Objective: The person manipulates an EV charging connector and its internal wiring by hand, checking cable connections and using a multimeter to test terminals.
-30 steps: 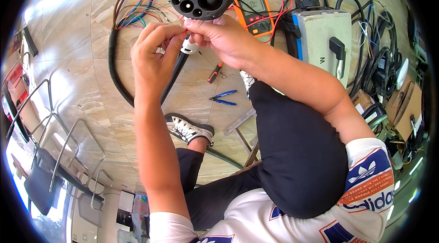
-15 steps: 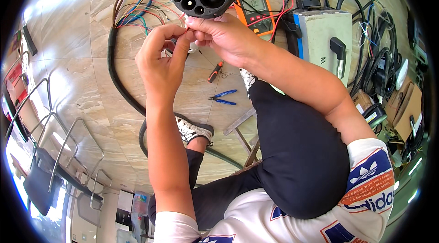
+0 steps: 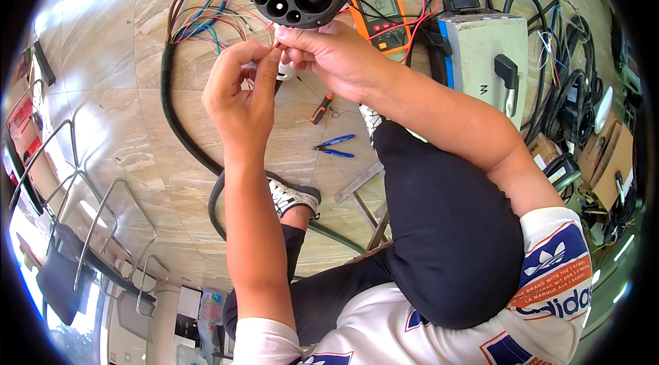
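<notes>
My left hand [image 3: 237, 94] is closed in a pinch, thumb against fingertips, on a thin reddish wire [image 3: 276, 46]. From the other side, the thumb and fingers of my right hand [image 3: 336, 59] close on the same wire, with the tips of both hands almost touching. Just above my right thumb is a round black charging connector [image 3: 300, 11], its face full of large and small round sockets; whether my right hand also supports it is hidden. Loose thin coloured wires [image 3: 223, 18] fan out beyond my left fingers. A small white part [image 3: 286, 71] shows below my fingertips.
An orange multimeter [image 3: 381, 16] with red and black leads lies beyond my right hand. Blue cutters [image 3: 335, 146] and an orange-and-black screwdriver [image 3: 321, 109] lie on the tiled floor. A thick black cable [image 3: 171, 111] curves at left. A pale metal box [image 3: 486, 56] stands at right.
Both hands and the black connector have shifted slightly left, the connector also a little toward the top. The pinch on the wire stays the same.
</notes>
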